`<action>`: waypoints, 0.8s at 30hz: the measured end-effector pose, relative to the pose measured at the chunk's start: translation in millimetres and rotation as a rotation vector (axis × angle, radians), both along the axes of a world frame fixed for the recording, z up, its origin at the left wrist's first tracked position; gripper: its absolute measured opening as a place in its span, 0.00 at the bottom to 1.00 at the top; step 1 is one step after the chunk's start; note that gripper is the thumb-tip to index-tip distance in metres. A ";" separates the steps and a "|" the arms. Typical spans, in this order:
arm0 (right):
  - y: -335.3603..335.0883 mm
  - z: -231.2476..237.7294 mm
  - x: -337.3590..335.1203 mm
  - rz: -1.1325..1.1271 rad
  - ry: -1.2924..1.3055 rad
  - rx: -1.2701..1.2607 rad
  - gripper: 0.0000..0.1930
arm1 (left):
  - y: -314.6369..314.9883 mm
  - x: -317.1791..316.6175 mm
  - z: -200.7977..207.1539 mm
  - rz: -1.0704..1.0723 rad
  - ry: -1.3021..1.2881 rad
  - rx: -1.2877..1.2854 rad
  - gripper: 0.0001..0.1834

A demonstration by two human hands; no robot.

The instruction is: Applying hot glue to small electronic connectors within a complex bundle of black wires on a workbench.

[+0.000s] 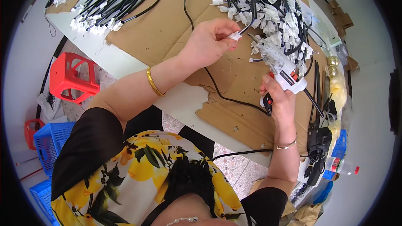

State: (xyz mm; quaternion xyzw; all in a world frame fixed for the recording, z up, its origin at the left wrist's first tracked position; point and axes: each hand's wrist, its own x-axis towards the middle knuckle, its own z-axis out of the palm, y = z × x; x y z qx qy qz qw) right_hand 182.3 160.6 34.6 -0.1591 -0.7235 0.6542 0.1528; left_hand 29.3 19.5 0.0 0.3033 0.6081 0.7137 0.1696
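Note:
My left hand pinches a small white plug connector between thumb and fingers. A black cable runs up from that connector toward the far pile. In my right hand is a white hot glue gun, gripped by its handle. Its nozzle points up and left, a short way from the connector, and its front is smeared with glue. A black stick sticks out of its back end. Beyond both hands lies a heap of black cables with white connectors.
Brown cardboard covers much of the table. More cables lie at the far left. A black cord crosses the cardboard to the gun. A red stool and blue crates stand left; a plastic bottle lies right.

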 end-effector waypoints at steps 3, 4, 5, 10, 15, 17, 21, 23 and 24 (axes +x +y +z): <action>5.8 -6.4 0.2 0.052 0.020 -0.010 0.12 | 1.4 2.0 2.0 0.027 0.051 -0.012 0.11; 8.2 -7.5 1.3 0.049 0.018 -0.014 0.12 | 2.0 3.0 2.2 0.049 0.068 -0.018 0.11; 10.3 -8.0 2.1 0.063 -0.004 0.024 0.12 | 2.8 3.0 1.7 0.046 0.069 -0.022 0.11; 9.8 -11.2 2.7 0.086 -0.012 0.054 0.13 | 4.8 4.6 -0.6 0.078 0.133 -0.064 0.12; 7.0 -8.9 0.5 0.060 -0.017 0.033 0.13 | 5.9 5.4 -1.9 0.100 0.165 -0.058 0.13; 4.6 -8.4 0.0 0.032 -0.027 0.045 0.13 | 5.9 5.8 -1.4 0.111 0.167 -0.064 0.13; 5.2 -7.8 -1.3 0.010 -0.064 0.082 0.11 | 6.4 5.9 -1.4 0.136 0.201 -0.071 0.13; 4.4 -8.0 -1.6 0.011 -0.053 0.075 0.11 | 6.3 6.2 -0.8 0.147 0.204 -0.062 0.13; 4.0 -8.3 -1.6 0.009 -0.041 0.067 0.11 | 5.8 6.8 0.5 0.163 0.228 -0.081 0.12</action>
